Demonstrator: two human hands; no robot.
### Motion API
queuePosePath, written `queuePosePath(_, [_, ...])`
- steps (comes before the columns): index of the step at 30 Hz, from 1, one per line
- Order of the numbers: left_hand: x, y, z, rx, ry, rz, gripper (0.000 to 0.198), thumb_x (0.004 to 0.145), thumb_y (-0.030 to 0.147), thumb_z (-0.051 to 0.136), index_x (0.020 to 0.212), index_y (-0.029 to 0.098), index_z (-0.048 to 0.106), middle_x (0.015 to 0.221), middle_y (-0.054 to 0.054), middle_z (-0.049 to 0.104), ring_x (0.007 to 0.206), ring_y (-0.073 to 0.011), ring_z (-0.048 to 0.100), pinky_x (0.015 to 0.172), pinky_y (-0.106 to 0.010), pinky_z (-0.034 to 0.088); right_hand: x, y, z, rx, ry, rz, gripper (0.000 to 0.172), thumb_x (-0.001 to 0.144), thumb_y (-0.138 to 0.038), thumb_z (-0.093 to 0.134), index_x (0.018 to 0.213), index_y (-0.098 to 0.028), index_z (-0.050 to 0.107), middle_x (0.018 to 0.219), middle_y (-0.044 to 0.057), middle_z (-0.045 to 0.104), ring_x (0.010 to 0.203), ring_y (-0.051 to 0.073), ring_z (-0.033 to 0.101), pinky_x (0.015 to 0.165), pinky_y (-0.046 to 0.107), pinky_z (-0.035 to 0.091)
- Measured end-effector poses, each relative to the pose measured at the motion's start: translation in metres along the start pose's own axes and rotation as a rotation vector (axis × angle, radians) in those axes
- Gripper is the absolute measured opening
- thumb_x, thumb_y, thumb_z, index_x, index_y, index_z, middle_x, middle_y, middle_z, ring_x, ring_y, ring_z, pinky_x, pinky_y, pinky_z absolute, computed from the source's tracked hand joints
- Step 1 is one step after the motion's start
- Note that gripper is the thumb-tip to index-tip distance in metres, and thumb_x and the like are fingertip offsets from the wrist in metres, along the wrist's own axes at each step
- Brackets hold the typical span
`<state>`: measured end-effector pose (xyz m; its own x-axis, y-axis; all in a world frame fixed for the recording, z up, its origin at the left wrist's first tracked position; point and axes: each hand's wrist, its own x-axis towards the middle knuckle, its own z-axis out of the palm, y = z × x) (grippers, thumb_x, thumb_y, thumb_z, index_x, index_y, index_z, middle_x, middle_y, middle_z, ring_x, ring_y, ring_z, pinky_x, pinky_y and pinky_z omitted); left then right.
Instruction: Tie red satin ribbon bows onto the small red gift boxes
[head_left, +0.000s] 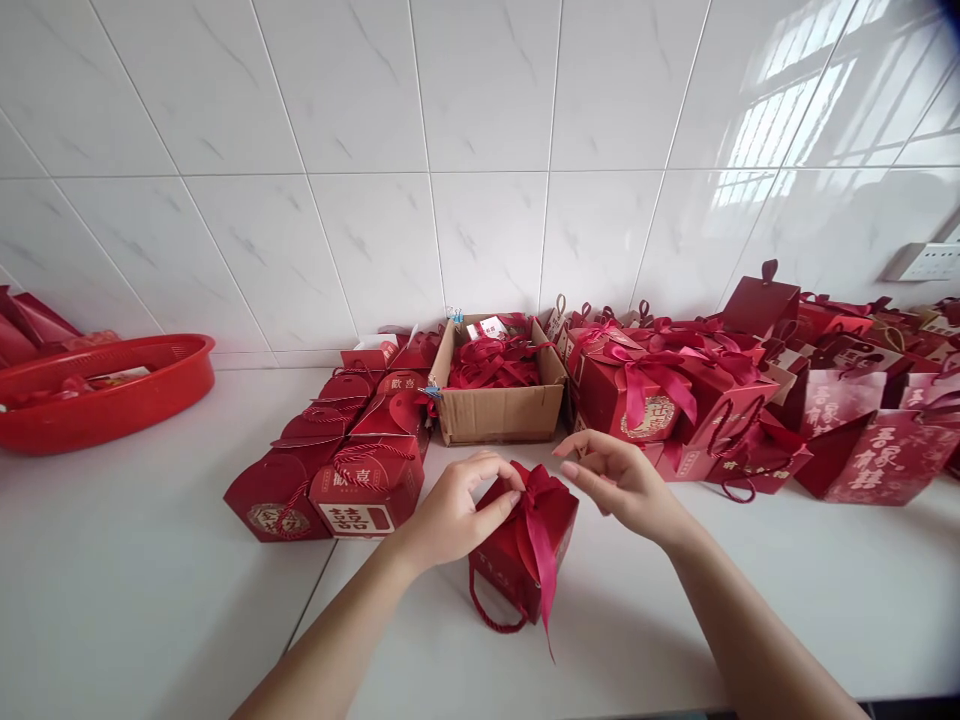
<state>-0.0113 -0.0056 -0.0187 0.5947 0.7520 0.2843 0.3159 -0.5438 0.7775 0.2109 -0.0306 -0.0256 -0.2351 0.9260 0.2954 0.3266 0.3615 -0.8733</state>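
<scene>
A small dark red gift box [502, 565] stands on the counter in front of me, with a rope handle [499, 625] hanging at its near side. On its top lies a crimson ribbon [541, 540] tied in a bow, one tail trailing down to the counter. My left hand [461, 505] is at the box's upper left, thumb and finger pinched on the ribbon by the knot. Just right of the box hovers my right hand [622, 485], its thumb and fingers apart and nothing visible between them.
Behind the box, a cardboard box [499, 415] holds loose ribbons [495, 362]. Rows of red gift boxes [367, 480] stand left; ribboned boxes [637, 390] and gift bags [877, 455] crowd the right. A red plastic basket [169, 390] sits far left, before the tiled wall [360, 250].
</scene>
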Motion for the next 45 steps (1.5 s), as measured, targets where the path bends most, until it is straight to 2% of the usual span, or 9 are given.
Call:
queuePosePath(6, [0.004, 0.005, -0.003, 0.083, -0.029, 0.087, 0.014, 0.088, 0.016, 0.046, 0.087, 0.021, 0.06, 0.093, -0.003, 0.061, 0.093, -0.0164, 0.057, 0.085, -0.029, 0.045, 0.012, -0.016, -0.007, -0.136, -0.256, -0.131, 0.05, 0.08, -0.038, 0.066, 0.125, -0.023, 0.05, 0.105, 0.006, 0.065, 0.088, 0.017, 0.059, 0.074, 0.029, 0.047])
queuePosePath(15, [0.001, 0.003, 0.0, 0.176, 0.04, 0.124, 0.014, 0.09, 0.018, 0.044, 0.086, 0.02, 0.057, 0.089, -0.004, 0.059, 0.088, -0.0165, 0.055, 0.08, -0.028, 0.046, 0.008, -0.003, -0.005, -0.216, -0.207, -0.163, 0.041, 0.084, -0.026, 0.058, 0.125, -0.026, 0.052, 0.077, -0.001, 0.061, 0.064, 0.012, 0.052, 0.06, 0.024, 0.045])
queuePosePath(20, [0.002, 0.001, 0.002, 0.136, 0.041, 0.099, 0.014, 0.091, 0.019, 0.043, 0.087, 0.021, 0.057, 0.09, -0.004, 0.058, 0.087, -0.016, 0.055, 0.08, -0.028, 0.047, 0.003, -0.009, -0.013, 0.13, -0.319, 0.089, 0.045, 0.084, -0.043, 0.059, 0.123, -0.022, 0.048, 0.069, -0.002, 0.06, 0.043, 0.008, 0.047, 0.04, 0.019, 0.038])
queuePosePath(22, [0.002, 0.0, 0.003, 0.118, 0.038, 0.089, 0.014, 0.092, 0.02, 0.042, 0.088, 0.021, 0.056, 0.091, -0.004, 0.058, 0.089, -0.0161, 0.055, 0.081, -0.028, 0.046, 0.004, -0.011, -0.012, 0.12, -0.24, 0.125, 0.039, 0.088, -0.048, 0.052, 0.113, -0.019, 0.053, 0.063, -0.002, 0.058, 0.041, 0.007, 0.044, 0.037, 0.019, 0.035])
queuePosePath(25, [0.002, -0.002, 0.005, 0.103, 0.056, 0.092, 0.012, 0.091, 0.021, 0.043, 0.088, 0.021, 0.055, 0.096, -0.005, 0.057, 0.098, -0.0179, 0.053, 0.088, -0.031, 0.045, 0.007, -0.009, -0.003, 0.035, -0.06, 0.002, 0.033, 0.089, -0.046, 0.052, 0.104, -0.018, 0.059, 0.079, 0.002, 0.062, 0.058, 0.009, 0.052, 0.05, 0.021, 0.043])
queuePosePath(28, [0.002, -0.002, 0.007, 0.086, 0.049, 0.085, 0.013, 0.092, 0.022, 0.043, 0.089, 0.021, 0.055, 0.1, -0.006, 0.056, 0.099, -0.0182, 0.053, 0.089, -0.033, 0.046, 0.009, -0.006, 0.007, -0.032, -0.139, -0.118, 0.025, 0.09, -0.039, 0.052, 0.106, -0.02, 0.059, 0.094, 0.004, 0.065, 0.071, 0.012, 0.057, 0.059, 0.023, 0.045])
queuePosePath(33, [0.003, -0.004, 0.007, 0.124, 0.076, 0.102, 0.011, 0.091, 0.022, 0.045, 0.09, 0.021, 0.056, 0.094, -0.004, 0.056, 0.094, -0.017, 0.054, 0.086, -0.031, 0.046, 0.008, 0.001, 0.013, -0.131, -0.128, -0.306, 0.011, 0.089, -0.024, 0.053, 0.1, -0.021, 0.057, 0.089, 0.002, 0.063, 0.073, 0.012, 0.056, 0.065, 0.025, 0.047])
queuePosePath(39, [0.002, -0.008, 0.007, 0.122, 0.086, 0.098, 0.013, 0.092, 0.02, 0.044, 0.097, 0.022, 0.056, 0.098, -0.004, 0.057, 0.099, -0.0158, 0.053, 0.09, -0.029, 0.045, 0.007, 0.016, 0.014, -0.233, -0.187, -0.525, 0.042, 0.092, -0.008, 0.036, 0.11, -0.029, 0.067, 0.096, 0.007, 0.055, 0.087, 0.016, 0.055, 0.071, 0.029, 0.05])
queuePosePath(45, [0.003, -0.005, 0.002, 0.266, 0.075, 0.117, 0.016, 0.092, 0.019, 0.043, 0.094, 0.022, 0.059, 0.092, -0.003, 0.061, 0.098, -0.0185, 0.05, 0.091, -0.034, 0.042, 0.004, 0.016, 0.015, -0.253, -0.22, -0.507, 0.043, 0.086, -0.004, 0.044, 0.102, -0.031, 0.073, 0.086, 0.006, 0.05, 0.081, 0.016, 0.052, 0.068, 0.029, 0.049])
